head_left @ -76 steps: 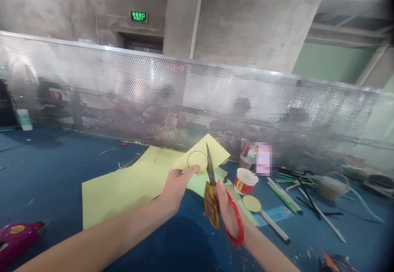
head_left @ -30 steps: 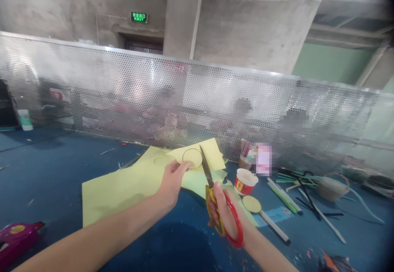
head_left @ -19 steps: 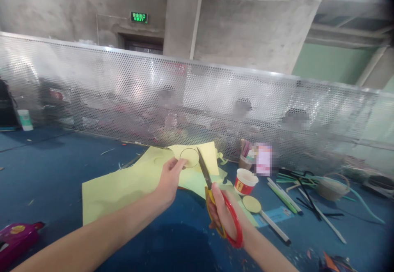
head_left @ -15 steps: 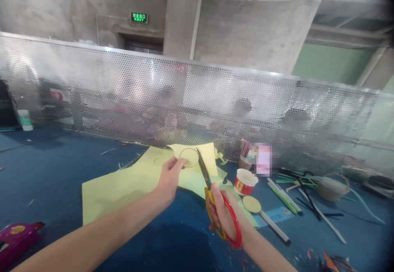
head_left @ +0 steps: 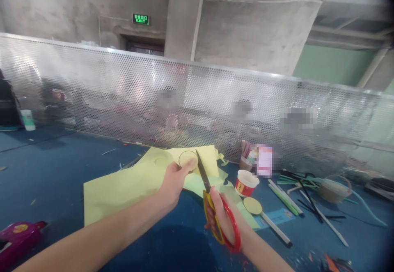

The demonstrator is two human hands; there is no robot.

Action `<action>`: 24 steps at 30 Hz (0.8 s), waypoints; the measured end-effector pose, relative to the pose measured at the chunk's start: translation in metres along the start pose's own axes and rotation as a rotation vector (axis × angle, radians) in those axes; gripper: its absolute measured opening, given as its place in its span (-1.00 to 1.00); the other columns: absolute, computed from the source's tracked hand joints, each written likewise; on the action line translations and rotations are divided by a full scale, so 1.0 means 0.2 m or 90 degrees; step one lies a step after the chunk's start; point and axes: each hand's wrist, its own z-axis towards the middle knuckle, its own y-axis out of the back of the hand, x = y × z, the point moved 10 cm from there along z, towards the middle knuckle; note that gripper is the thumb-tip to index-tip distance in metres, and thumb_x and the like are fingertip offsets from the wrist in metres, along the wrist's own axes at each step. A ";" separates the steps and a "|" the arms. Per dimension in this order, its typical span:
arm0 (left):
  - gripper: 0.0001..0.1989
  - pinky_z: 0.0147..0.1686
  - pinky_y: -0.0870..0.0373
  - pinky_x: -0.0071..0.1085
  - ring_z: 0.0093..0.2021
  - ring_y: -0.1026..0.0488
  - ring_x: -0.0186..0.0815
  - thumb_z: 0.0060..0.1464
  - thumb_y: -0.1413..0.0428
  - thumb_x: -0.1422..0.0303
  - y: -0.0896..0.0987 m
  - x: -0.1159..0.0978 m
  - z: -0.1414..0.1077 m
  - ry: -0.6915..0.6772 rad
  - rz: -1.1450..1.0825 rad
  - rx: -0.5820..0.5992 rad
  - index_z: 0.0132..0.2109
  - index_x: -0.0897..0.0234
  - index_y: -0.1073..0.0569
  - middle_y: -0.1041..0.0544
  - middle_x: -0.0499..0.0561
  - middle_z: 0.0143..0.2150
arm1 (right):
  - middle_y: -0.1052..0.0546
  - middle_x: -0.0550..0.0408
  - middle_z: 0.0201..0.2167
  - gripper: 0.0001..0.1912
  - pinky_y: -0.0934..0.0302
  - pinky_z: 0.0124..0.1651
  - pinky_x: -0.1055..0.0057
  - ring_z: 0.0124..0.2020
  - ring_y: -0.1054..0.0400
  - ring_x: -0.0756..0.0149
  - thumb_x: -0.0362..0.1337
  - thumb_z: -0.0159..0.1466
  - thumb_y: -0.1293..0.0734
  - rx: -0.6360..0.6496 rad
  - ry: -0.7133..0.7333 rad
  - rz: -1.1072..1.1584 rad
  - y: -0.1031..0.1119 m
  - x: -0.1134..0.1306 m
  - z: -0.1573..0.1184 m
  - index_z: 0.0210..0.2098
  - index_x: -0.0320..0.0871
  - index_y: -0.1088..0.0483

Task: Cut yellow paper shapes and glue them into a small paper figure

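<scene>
Our left hand (head_left: 175, 181) is pinched on a yellow card (head_left: 209, 156), thumb on top, at the right part of a drawn circle (head_left: 179, 156). Our right hand (head_left: 222, 214) is wrapped round the handles of the scissors (head_left: 203, 174) — one loop red, one yellow — with the blade pointing far and slightly left, just beside the circle; we cannot tell whether the blades are parted. The card sits above the far end of a large yellow sheet (head_left: 123, 192), which spreads left over the blue tabletop (head_left: 55, 157).

To the right of the scissors we see a red and white paper cup (head_left: 245, 186), and nearer us a yellow disc (head_left: 253, 205) beside a white marker (head_left: 276, 228). Green pens (head_left: 285, 200), black strips and a small basket (head_left: 332, 192) lie farther right. At the near left is a purple tool (head_left: 21, 239), partly out of view; at the far left stands a white and green bottle (head_left: 28, 120). Small scraps dot the surface.

A perforated metal screen (head_left: 101, 91) runs along the far side, with dim shapes behind it. Beyond rise bare concrete walls (head_left: 246, 33) — and, left of centre, a lit green exit sign (head_left: 140, 19). A pale green wall (head_left: 334, 64) shows at the far right.
</scene>
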 end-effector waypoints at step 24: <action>-0.69 -0.31 -0.36 -0.39 -0.29 -0.48 -0.18 -0.05 -0.17 0.18 -0.11 -0.04 -0.04 -0.010 0.090 0.132 -0.25 0.36 -0.53 -0.58 0.09 -0.33 | -0.46 0.04 -0.59 -0.37 -0.28 -0.29 0.38 -0.44 -0.40 0.27 0.13 0.29 0.04 0.046 0.101 -0.130 0.04 0.06 0.01 -0.64 -0.15 -0.28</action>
